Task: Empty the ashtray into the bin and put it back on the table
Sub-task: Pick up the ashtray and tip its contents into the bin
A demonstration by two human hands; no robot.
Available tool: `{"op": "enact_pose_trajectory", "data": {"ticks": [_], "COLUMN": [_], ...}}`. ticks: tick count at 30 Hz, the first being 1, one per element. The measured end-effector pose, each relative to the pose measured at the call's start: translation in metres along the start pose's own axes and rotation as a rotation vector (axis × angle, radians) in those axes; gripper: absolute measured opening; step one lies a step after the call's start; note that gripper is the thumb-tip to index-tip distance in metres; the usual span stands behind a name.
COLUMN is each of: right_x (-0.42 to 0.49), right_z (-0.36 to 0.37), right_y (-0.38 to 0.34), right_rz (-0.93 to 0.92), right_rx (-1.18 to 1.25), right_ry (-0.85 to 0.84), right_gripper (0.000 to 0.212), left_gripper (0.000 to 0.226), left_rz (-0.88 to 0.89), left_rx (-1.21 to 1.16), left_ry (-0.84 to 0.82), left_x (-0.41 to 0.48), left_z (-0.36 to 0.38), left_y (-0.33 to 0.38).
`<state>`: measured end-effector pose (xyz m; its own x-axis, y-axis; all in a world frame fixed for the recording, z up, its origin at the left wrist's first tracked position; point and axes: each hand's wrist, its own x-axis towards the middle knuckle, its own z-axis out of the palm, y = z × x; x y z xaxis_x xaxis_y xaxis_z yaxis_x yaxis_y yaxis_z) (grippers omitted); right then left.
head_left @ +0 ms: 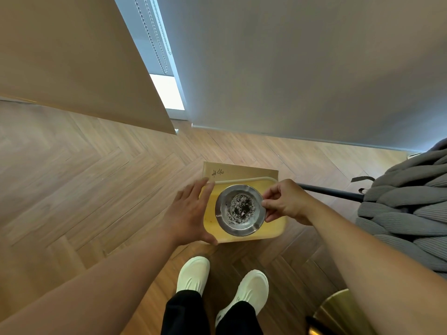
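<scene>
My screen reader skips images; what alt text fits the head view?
Right hand pinches the rim of a metal ashtray full of ash on a yellow tray, left hand open at the tray's edge, wood floor below.

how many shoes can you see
2, both pale and on the wooden floor below the yellow tray: one nearer the left hand, the other lower and to its right.
</scene>
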<state>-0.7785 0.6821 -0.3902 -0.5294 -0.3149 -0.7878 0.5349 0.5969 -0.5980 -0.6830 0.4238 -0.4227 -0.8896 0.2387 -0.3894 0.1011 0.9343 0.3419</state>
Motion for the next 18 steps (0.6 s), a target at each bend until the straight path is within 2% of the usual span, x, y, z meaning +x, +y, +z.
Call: {"op": "enact_pose_trajectory", "data": {"ticks": [4, 11, 15, 18], "right_x": [0.001, 0.005, -0.003, -0.012], "right_z": [-0.002, 0.005, 0.014, 0.025], "right_y": [0.003, 0.011, 0.016, 0.023], "right_rz": [-0.046, -0.176, -0.380, -0.657], "right_rx": [-0.028, -0.171, -0.425, -0.684], "right_ry": [0.037, 0.273, 0.368, 0.373], "right_gripper": [0.010, 0.003, 0.005, 0.006], "left_gripper": [0.159, 0.166, 0.165, 0.165], "left_rz": [-0.052, -0.086, -0.082, -0.079], "left_rx": [0.046, 0.045, 0.040, 0.039], "left_ry": [-0.049, -0.084, -0.086, -0.088], "left_x": [-0.004, -0.004, -0.003, -0.003], "left_z": [0.003, 0.011, 0.012, 0.013], "left_y": [-0.013, -0.015, -0.015, -0.016]}}
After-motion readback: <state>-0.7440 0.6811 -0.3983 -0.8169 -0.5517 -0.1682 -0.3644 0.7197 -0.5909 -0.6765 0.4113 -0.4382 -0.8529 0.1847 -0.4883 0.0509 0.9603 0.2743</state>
